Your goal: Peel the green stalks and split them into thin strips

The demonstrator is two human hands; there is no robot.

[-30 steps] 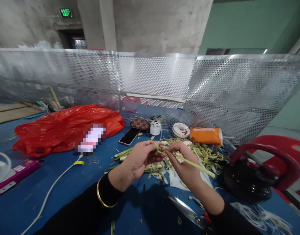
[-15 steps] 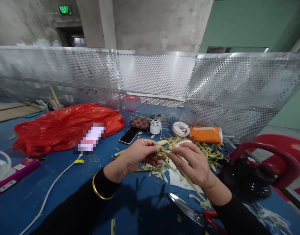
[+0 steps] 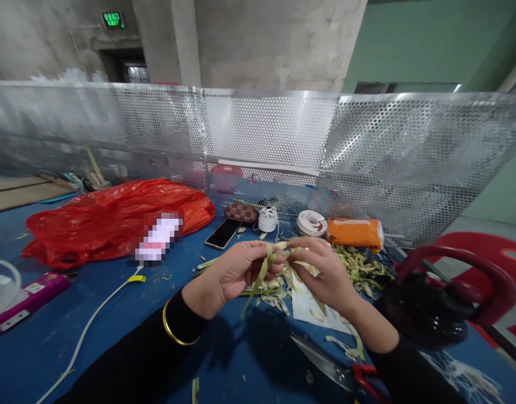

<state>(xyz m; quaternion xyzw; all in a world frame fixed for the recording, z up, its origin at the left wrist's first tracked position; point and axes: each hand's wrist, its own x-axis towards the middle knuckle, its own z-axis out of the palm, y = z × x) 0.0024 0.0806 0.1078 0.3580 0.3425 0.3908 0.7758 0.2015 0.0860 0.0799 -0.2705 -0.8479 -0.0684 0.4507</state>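
Observation:
Both of my hands meet over the blue table, pinching a small piece woven from green-yellow leaf strips. My left hand, with a gold bangle on the wrist, is closed on the piece from the left, and one loose strip hangs down from it. My right hand is closed on the piece from the right, fingertips on its top. Under the hands lie a heap of leaf trimmings and a white sheet.
Red-handled scissors lie near my right forearm. A black helmet sits right, a red plastic bag left. A phone, thread spool, tape roll, orange pack and white cable lie before the perforated metal screen.
The long strip that ran down to the right past my right hand now hangs down on the left below my left hand. My right hand has risen and closed in on the woven piece.

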